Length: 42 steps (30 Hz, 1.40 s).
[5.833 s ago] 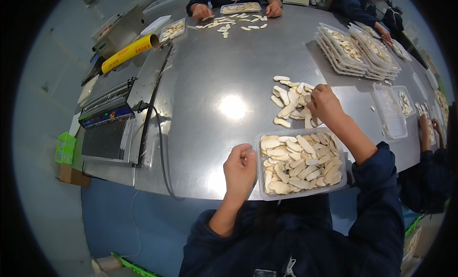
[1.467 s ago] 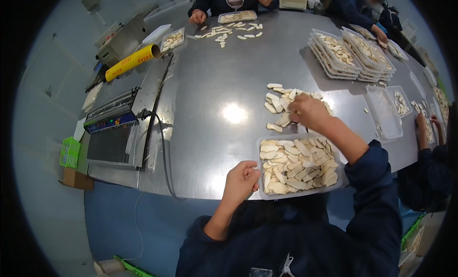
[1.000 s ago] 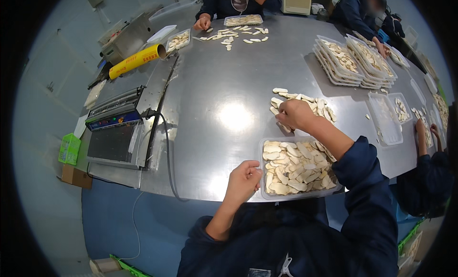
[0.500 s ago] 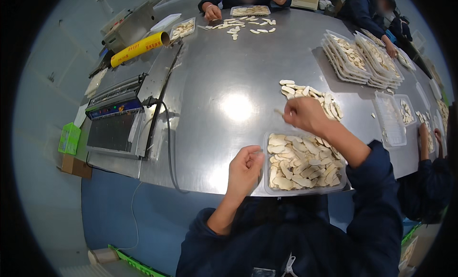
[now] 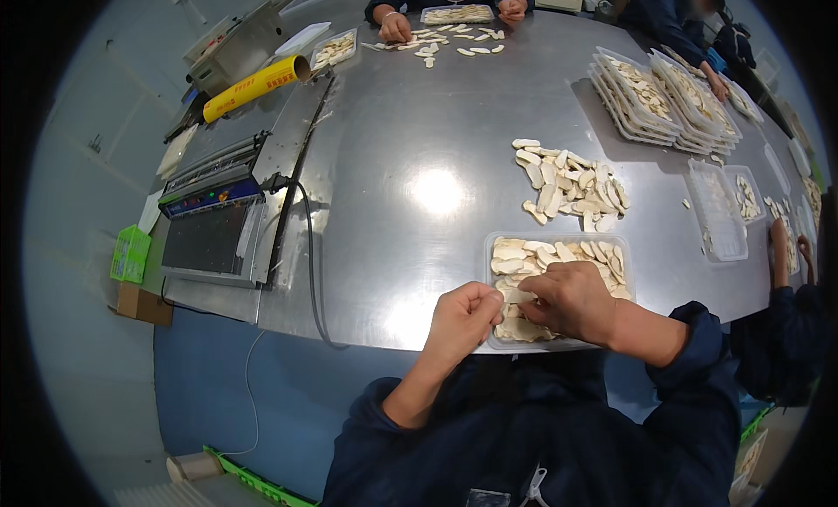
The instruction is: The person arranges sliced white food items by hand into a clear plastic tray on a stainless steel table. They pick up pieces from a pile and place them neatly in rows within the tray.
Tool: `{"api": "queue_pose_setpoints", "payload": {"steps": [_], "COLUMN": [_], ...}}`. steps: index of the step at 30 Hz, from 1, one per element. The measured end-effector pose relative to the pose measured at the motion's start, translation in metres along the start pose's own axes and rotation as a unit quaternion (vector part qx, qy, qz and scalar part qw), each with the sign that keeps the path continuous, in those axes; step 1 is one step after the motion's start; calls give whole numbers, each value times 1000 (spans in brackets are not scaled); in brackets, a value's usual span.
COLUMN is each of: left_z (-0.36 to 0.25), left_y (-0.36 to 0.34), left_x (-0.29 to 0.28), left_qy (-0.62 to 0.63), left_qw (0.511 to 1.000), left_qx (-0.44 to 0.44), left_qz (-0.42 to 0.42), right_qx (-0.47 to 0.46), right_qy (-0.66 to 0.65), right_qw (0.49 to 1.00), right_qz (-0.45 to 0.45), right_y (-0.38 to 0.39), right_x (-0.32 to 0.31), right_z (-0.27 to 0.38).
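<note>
A clear plastic tray full of pale, elongated slices, which look like sliced mushroom, sits at the table edge in front of me. My right hand is over the tray with its fingers pinched. A pale slice shows at its fingertips. Close by on the left, my left hand is closed at the tray's left rim, thumb against curled fingers; what it holds, if anything, is hidden. Just beyond the tray lies a loose pile of slices on the metal table.
Stacked filled trays stand at the far right, with an empty clear tray nearer. On the left are a wrapping machine, its black cable and a yellow roll. Co-workers' hands handle slices across the table.
My right hand has come back from the loose pile to the tray, near my left hand. My left hand has moved slightly right and closed further. The pile beyond the tray is now uncovered.
</note>
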State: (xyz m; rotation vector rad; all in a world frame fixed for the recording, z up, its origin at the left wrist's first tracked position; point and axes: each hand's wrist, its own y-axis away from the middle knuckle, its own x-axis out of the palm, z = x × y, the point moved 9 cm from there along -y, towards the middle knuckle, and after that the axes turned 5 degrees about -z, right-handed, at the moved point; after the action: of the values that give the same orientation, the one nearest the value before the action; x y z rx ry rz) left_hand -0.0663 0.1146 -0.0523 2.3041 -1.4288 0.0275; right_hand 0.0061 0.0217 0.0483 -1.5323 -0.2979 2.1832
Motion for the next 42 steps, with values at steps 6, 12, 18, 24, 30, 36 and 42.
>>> {"api": "queue_pose_setpoints", "payload": {"steps": [6,12,18,24,30,36,42], "left_z": [-17,-32,-24,-41,-46,-37,-41], "left_y": [-5,-15,-35,-22,-18,-14,9], "left_x": [-9,-38,-71,-66,-65,-62,-7], "left_qy": [-14,9,-92,-268,-283,-165,-57], "left_qw": [997,988,955,874,858,936,979], "left_qx": [70,99,189,295,319,231,185], "left_qz": [-40,-121,-209,-279,-285,-209,-66], "right_qx": [-33,76,165,255,327,408,449], "right_qy": [26,46,204,189,144,-139,-498], "right_qw": [999,994,962,947,934,902,737], "right_qz": [-19,-58,-71,38,24,-24,87], "right_y": [-8,-39,-66,-76,-70,-56,4], "right_x": [1,-9,-3,29,22,-6,36], "right_z": [0,-50,-157,-200,-215,-181,-47]}}
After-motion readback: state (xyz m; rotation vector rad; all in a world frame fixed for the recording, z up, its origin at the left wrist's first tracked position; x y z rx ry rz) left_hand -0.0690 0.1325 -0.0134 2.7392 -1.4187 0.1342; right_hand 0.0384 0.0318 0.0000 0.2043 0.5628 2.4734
